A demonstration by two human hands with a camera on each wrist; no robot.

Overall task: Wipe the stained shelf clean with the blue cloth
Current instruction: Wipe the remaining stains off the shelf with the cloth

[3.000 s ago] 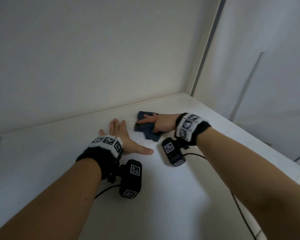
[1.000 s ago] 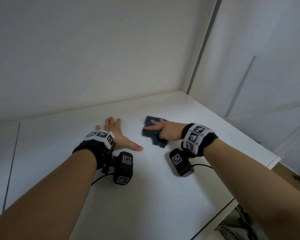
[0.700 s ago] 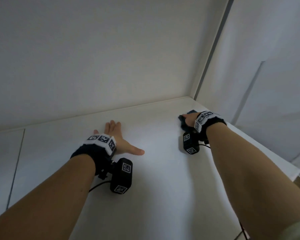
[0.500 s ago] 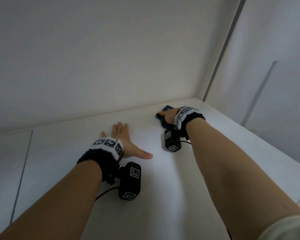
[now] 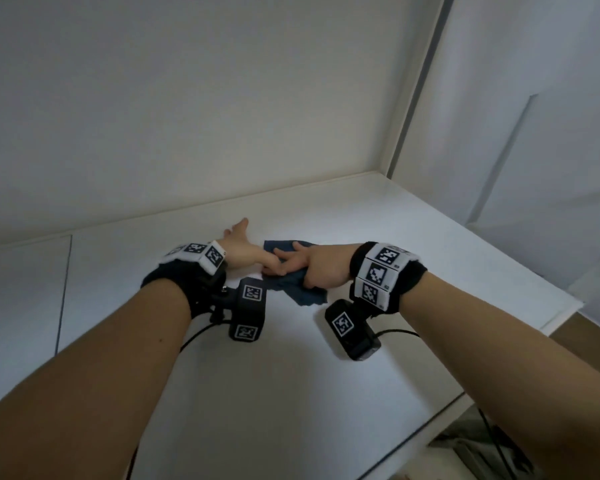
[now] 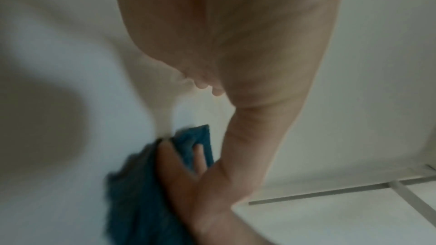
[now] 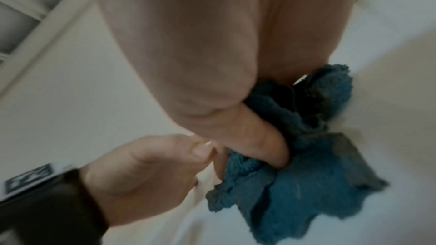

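Observation:
The blue cloth (image 5: 303, 292) lies bunched on the white shelf (image 5: 326, 393), near its middle. My right hand (image 5: 312, 268) lies on top of it, fingers stretched forward over the cloth and thumb tucked into the folds. In the right wrist view the thumb (image 7: 257, 137) digs into the crumpled blue cloth (image 7: 306, 193). My left hand (image 5: 238, 249) rests flat on the shelf just to the left, its thumb touching the right hand's fingertips. The left wrist view shows the right hand (image 6: 195, 180) on the blue cloth (image 6: 134, 193). No stain can be made out.
The shelf meets a white back wall and a white side panel at the far right corner (image 5: 385, 173). Its front edge (image 5: 465, 396) runs at the lower right, with grey clutter (image 5: 482, 445) below. A thin seam (image 5: 65, 289) crosses the shelf at the left.
My right hand has dragged the cloth from the far right corner back toward the left and nearer, up against the left thumb. The left hand has stayed flat in place.

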